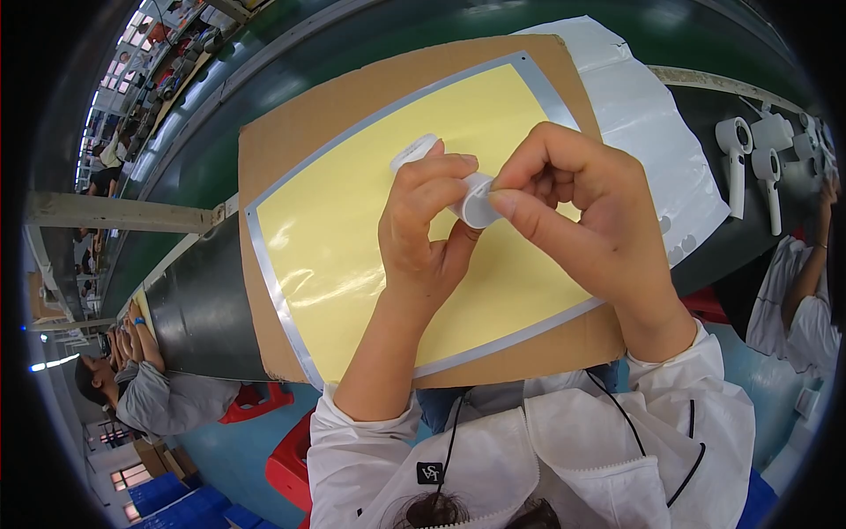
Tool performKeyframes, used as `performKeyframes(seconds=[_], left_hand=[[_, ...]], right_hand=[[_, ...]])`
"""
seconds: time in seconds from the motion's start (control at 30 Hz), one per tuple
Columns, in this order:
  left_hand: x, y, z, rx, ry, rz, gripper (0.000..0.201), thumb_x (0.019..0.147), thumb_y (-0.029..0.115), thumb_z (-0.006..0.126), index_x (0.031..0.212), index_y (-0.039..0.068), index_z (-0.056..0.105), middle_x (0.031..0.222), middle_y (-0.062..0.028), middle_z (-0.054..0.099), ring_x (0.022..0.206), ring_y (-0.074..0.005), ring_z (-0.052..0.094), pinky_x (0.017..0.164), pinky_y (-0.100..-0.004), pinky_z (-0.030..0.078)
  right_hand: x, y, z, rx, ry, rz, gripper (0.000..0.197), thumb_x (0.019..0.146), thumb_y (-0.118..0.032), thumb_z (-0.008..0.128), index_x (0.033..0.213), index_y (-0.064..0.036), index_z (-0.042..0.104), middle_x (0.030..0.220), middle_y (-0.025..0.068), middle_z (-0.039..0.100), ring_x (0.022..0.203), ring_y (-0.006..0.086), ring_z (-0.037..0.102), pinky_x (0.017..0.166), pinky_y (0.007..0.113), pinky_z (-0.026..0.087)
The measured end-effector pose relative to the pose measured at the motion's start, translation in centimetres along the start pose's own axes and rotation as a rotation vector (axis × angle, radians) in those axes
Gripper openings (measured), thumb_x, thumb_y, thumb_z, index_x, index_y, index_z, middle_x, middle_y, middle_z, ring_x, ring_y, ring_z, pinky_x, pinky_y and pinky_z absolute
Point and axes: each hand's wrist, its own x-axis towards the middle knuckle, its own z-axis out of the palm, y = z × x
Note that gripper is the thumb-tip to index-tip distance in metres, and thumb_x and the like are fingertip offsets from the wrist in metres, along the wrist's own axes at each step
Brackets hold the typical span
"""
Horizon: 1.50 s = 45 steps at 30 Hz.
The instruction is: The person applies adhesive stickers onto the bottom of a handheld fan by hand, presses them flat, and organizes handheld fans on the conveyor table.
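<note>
My left hand point(427, 207) is wrapped round a white handheld fan point(478, 210). The near end of its handle points toward me, and a rounded white part shows beyond my fingers; the middle is hidden by my hand. At the rim of that near end, the thumb and forefinger of my right hand point(582, 198) are pinched together. Whatever sits between those fingertips is too small to make out. Both hands are above a yellow sheet with a grey border point(344, 256), which lies on brown cardboard point(264, 167).
Several white handheld fans point(737, 163) lie on the dark belt at the right. White wrapping sheet point(643, 115) spreads beside the cardboard. A person point(159, 392) sits at the left; another person's arm point(806, 273) shows at the right. A red stool point(291, 458) stands below left.
</note>
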Motion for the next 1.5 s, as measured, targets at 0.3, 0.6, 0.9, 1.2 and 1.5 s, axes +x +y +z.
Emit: performKeyframes(seconds=[0.3,0.6,0.9,1.2,1.5], left_hand=[[0.0,0.1,0.0,-0.024,0.001,-0.010,0.045,0.083,0.000,0.075,0.112,0.009,0.042,0.113,-0.0144,0.057,0.109,-0.0253,0.061,0.108,-0.0517,0.044],[0.1,-0.1,0.5,-0.079,0.122,0.000,0.050,0.070,-0.009,0.077,0.109,0.011,0.053,0.106,-0.0111,0.066,0.098,-0.0278,0.066,0.102,-0.0502,0.048],[0.0,-0.6,0.5,-0.087,0.149,-0.009,0.050,0.070,-0.009,0.076,0.109,0.010,0.052,0.107,-0.0117,0.067,0.098,-0.0288,0.066,0.103,-0.0512,0.047],[0.0,-0.4,0.5,-0.072,0.122,0.000,0.050,0.070,-0.010,0.076,0.109,0.011,0.052,0.106,-0.0115,0.068,0.098,-0.0280,0.067,0.103,-0.0504,0.048],[0.0,-0.4,0.5,-0.044,0.125,0.007,0.051,0.070,-0.010,0.076,0.109,0.011,0.051,0.106,-0.0115,0.067,0.097,-0.0279,0.067,0.101,-0.0501,0.049]], right_hand=[[-0.2,-0.2,0.1,-0.041,0.016,-0.084,0.009,0.085,-0.003,0.070,0.087,-0.0015,0.061,0.076,0.0009,0.061,0.070,0.0068,0.057,0.064,0.019,0.045],[-0.3,-0.2,0.2,-0.054,0.011,-0.149,0.008,0.084,-0.002,0.069,0.087,-0.0015,0.061,0.078,0.0021,0.060,0.069,0.0080,0.056,0.063,0.020,0.045],[-0.2,-0.6,-0.8,0.106,0.001,-0.049,0.006,0.085,-0.001,0.065,0.088,-0.0003,0.060,0.084,0.0029,0.058,0.075,0.0068,0.055,0.069,0.019,0.044],[0.2,0.0,-0.4,0.186,-0.072,0.087,0.008,0.089,-0.004,0.067,0.091,-0.0004,0.060,0.082,0.0005,0.058,0.074,0.0042,0.054,0.067,0.018,0.043],[0.2,0.1,-0.3,0.188,-0.064,0.067,0.006,0.090,-0.002,0.065,0.092,-0.0001,0.060,0.082,0.0012,0.058,0.072,0.0043,0.054,0.064,0.017,0.042]])
